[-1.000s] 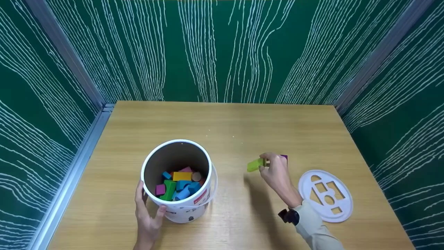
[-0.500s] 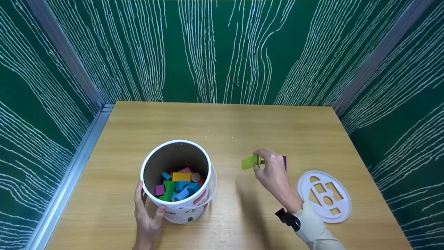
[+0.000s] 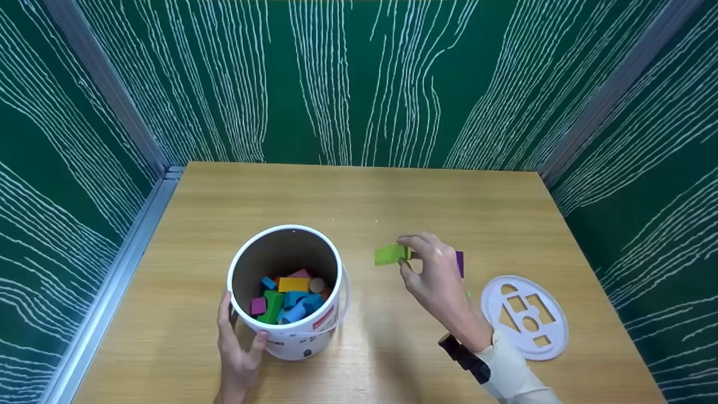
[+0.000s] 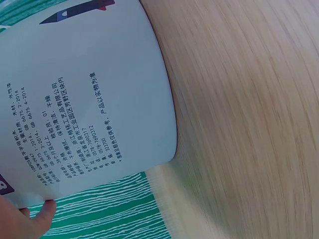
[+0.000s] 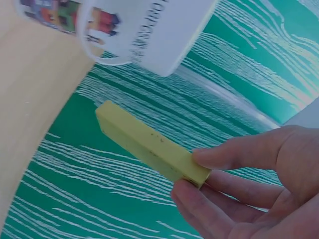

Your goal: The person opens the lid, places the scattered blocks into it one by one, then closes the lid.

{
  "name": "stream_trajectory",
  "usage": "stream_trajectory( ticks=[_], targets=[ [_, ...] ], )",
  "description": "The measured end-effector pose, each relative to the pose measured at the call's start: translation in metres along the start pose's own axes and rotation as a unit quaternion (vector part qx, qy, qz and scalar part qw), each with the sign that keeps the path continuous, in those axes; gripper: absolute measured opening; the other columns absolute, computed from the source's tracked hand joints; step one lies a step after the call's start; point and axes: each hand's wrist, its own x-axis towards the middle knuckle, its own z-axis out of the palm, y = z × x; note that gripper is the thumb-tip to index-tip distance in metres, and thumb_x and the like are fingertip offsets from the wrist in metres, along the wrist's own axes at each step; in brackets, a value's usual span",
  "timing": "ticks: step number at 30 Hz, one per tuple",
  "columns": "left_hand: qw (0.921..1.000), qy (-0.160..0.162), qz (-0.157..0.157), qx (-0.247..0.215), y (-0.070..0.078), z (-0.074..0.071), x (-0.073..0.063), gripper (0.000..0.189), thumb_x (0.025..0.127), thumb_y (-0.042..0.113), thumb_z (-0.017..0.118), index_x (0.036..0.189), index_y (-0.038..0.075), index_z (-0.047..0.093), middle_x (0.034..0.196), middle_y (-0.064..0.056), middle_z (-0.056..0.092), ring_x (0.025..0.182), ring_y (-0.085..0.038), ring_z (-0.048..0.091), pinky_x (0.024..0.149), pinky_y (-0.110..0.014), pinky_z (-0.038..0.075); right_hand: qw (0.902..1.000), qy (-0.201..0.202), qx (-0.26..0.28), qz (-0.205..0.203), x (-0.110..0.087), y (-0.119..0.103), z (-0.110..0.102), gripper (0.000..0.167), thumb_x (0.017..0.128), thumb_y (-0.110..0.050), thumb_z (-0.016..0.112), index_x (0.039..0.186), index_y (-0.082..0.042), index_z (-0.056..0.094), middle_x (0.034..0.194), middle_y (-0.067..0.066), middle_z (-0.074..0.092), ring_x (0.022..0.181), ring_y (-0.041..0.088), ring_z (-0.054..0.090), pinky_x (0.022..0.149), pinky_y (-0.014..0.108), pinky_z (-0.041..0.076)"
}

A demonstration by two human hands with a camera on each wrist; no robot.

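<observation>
My right hand (image 3: 440,280) pinches one end of a long yellow-green block (image 3: 388,255) between thumb and fingers, above the table to the right of the bucket. In the right wrist view the block (image 5: 147,142) points away from the fingertips, a few dark specks on its side. A white bucket (image 3: 297,345) with printed pictures stands at the left, tilted in the head view. My left hand (image 3: 238,353) holds its near left side, fingers along the wall and thumb at the front. Inside lie several coloured blocks, among them a yellow block (image 3: 293,285) and a green block (image 3: 273,306).
A white round lid (image 3: 496,297) with shaped cut-outs lies on the table (image 3: 359,193) at the right. A purple block (image 3: 460,264) is partly hidden behind my right hand. The bucket's handle (image 3: 346,297) hangs on its right side. Green patterned panels (image 3: 359,84) enclose the table.
My right hand has moved left and slightly away from me with the yellow-green block, nearer the bucket. The left hand and bucket stay in place.
</observation>
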Motion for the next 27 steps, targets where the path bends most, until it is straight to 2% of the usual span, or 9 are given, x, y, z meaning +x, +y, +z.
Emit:
stream_trajectory(
  ticks=[3,9,14,21,25,27],
  targets=[
    [1.0000,0.002,-0.005,0.001,0.001,0.001,0.000,0.084,0.079,0.009,0.064,0.150,0.017,0.020,0.153,-0.010,0.025,0.135,-0.014,0.025,0.104,-0.062,0.027,0.9999,0.002,0.000,-0.015,0.003,-0.008,-0.004,0.030,0.065,0.017,0.070,0.094,0.005,0.070,0.094,0.012,0.068,0.084,0.025,0.065,0.067,0.025,0.056],
    [0.9997,0.000,-0.022,0.005,0.002,0.001,0.001,0.083,0.080,0.012,0.064,0.150,0.020,0.020,0.153,-0.008,0.024,0.135,-0.025,0.025,0.105,-0.062,0.026,0.9995,0.002,0.012,-0.028,0.007,-0.026,-0.009,0.031,0.067,0.013,0.073,0.097,0.002,0.070,0.100,0.010,0.068,0.086,0.021,0.065,0.070,0.025,0.056],
    [0.9999,-0.008,-0.011,0.005,0.002,-0.001,0.001,0.084,0.081,0.011,0.064,0.151,0.021,0.018,0.154,-0.006,0.022,0.137,-0.023,0.024,0.106,-0.059,0.027,0.9992,-0.001,0.022,-0.035,0.009,-0.041,-0.008,0.032,0.070,0.007,0.076,0.101,-0.002,0.071,0.104,0.006,0.067,0.088,0.017,0.066,0.074,0.024,0.055],
    [0.9999,-0.010,0.001,-0.003,0.001,-0.002,0.001,0.087,0.080,0.007,0.064,0.151,0.018,0.016,0.154,-0.009,0.021,0.138,-0.023,0.023,0.106,-0.058,0.027,0.9958,-0.054,0.063,-0.037,0.012,-0.059,0.006,0.032,0.076,0.002,0.074,0.107,-0.006,0.069,0.109,0.005,0.064,0.096,0.013,0.062,0.082,0.019,0.051],
    [1.0000,-0.008,0.001,-0.001,0.000,-0.001,0.001,0.086,0.080,0.008,0.065,0.151,0.018,0.017,0.154,-0.008,0.022,0.137,-0.022,0.024,0.105,-0.059,0.028,0.9923,-0.085,0.081,-0.038,0.015,-0.062,0.018,0.028,0.078,0.002,0.073,0.105,-0.005,0.070,0.109,0.006,0.064,0.096,0.014,0.061,0.082,0.018,0.050],
    [0.9999,-0.004,0.011,-0.007,-0.001,-0.001,0.000,0.086,0.079,0.006,0.065,0.151,0.015,0.018,0.153,-0.010,0.023,0.136,-0.020,0.025,0.105,-0.060,0.028,0.9903,-0.099,0.090,-0.036,0.016,-0.062,0.024,0.026,0.078,0.003,0.072,0.104,-0.003,0.070,0.108,0.007,0.065,0.095,0.016,0.061,0.081,0.020,0.051]
  ],
)
